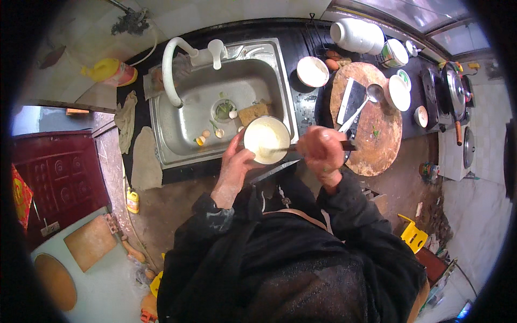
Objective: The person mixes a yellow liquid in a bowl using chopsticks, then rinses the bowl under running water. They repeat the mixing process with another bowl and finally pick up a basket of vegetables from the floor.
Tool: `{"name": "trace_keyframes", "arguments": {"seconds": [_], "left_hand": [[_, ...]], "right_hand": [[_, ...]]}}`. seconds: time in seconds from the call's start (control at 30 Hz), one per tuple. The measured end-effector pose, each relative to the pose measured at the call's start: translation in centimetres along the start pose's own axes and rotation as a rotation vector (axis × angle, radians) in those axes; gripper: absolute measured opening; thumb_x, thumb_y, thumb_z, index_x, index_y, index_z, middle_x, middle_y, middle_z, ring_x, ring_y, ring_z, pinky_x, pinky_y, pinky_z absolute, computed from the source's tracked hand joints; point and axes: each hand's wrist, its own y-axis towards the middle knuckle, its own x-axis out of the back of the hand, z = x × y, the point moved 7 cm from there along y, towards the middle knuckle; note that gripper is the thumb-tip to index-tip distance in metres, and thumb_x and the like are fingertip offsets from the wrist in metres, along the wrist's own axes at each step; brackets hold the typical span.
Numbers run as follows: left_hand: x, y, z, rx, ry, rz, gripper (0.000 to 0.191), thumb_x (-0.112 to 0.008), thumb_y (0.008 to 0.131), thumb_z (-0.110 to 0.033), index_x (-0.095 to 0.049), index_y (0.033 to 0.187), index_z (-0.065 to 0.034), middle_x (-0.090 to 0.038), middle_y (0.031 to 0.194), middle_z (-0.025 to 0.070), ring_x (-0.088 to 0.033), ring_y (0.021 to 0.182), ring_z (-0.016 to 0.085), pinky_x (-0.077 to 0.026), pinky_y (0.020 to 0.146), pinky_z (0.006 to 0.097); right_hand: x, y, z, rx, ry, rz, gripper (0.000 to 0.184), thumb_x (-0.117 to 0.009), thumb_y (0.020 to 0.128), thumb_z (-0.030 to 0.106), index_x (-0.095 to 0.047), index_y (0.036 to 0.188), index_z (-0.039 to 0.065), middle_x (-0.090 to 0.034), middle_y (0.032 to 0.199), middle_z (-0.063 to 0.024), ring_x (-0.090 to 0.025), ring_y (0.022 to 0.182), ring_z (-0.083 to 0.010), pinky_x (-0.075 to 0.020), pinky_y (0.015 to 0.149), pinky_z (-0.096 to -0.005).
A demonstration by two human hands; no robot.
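Observation:
A white bowl [251, 132] with a pale, creamy mixture in it is held over the front right edge of the sink. My left hand [234, 167] grips its side, thumb near the rim. In my right hand [323, 151] are dark chopsticks [349, 145], held almost level, with their tips down in the mixture. Behind the bowl, the steel sink [250, 82] holds cracked eggshells [219, 133], a brown sponge [255, 113] and green scraps around the drain [223, 110]. The bowl hides part of the sink's front edge.
Right of the sink, a round wooden chopping board [379, 157] bears a broad-bladed cleaver [346, 97] and a ladle [375, 93]. Bowls [313, 72] and brown eggs [332, 64] stand near it. A lidded pan [455, 87] sits on the far-right stove. The white faucet [169, 72] arches over the sink.

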Motion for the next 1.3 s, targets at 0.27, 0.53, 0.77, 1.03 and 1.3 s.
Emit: {"name": "trace_keyframes", "arguments": {"seconds": [0.27,0.53,0.77,1.03,1.3], "left_hand": [[-0.7,0.0,-0.7,-0.004,-0.026,0.031,0.068,-0.046,0.081,-0.001,-0.032,0.147,-0.0023,-0.052,0.134,0.0159,-0.059,0.116,0.030,-0.057,0.088,0.0462],[-1.2,0.4,0.3,0.015,-0.099,0.067,0.066,-0.046,0.081,0.000,-0.033,0.145,-0.0021,-0.053,0.133,0.0165,-0.058,0.117,0.032,-0.057,0.089,0.0474],[-2.9,0.2,0.9,0.030,-0.095,0.091,0.067,-0.045,0.080,0.000,-0.033,0.145,-0.0009,-0.052,0.135,0.0166,-0.058,0.118,0.031,-0.056,0.091,0.0475],[-3.4,0.3,1.1,0.040,-0.033,0.112,0.068,-0.046,0.080,-0.002,-0.032,0.147,-0.0006,-0.049,0.137,0.0177,-0.057,0.120,0.034,-0.056,0.091,0.0475],[-3.0,0.3,1.3,0.028,0.001,0.094,0.069,-0.046,0.079,-0.003,-0.032,0.147,0.0001,-0.050,0.136,0.0166,-0.056,0.121,0.031,-0.057,0.089,0.0456]], "right_hand": [[0.9,0.3,1.2,0.106,-0.051,0.009,0.048,-0.048,0.094,0.029,-0.030,0.053,0.012,-0.027,0.052,-0.0003,-0.024,0.044,-0.0122,-0.0228,0.046,-0.0307],[2.1,1.4,1.4,0.068,-0.079,-0.025,0.046,-0.047,0.092,0.031,-0.029,0.055,0.012,-0.026,0.055,-0.0004,-0.025,0.045,-0.0125,-0.0225,0.045,-0.0320],[0.5,3.1,2.3,0.038,0.009,-0.052,0.047,-0.048,0.094,0.028,-0.030,0.054,0.011,-0.029,0.056,-0.0023,-0.027,0.047,-0.0142,-0.0274,0.049,-0.0313],[-0.4,2.6,1.8,-0.024,-0.004,-0.041,0.048,-0.050,0.094,0.029,-0.031,0.053,0.012,-0.030,0.053,-0.0010,-0.027,0.046,-0.0133,-0.0254,0.048,-0.0319],[-0.9,0.3,1.0,-0.083,-0.085,0.030,0.050,-0.051,0.092,0.028,-0.029,0.051,0.011,-0.028,0.053,-0.0005,-0.027,0.046,-0.0136,-0.0239,0.047,-0.0313]]}}
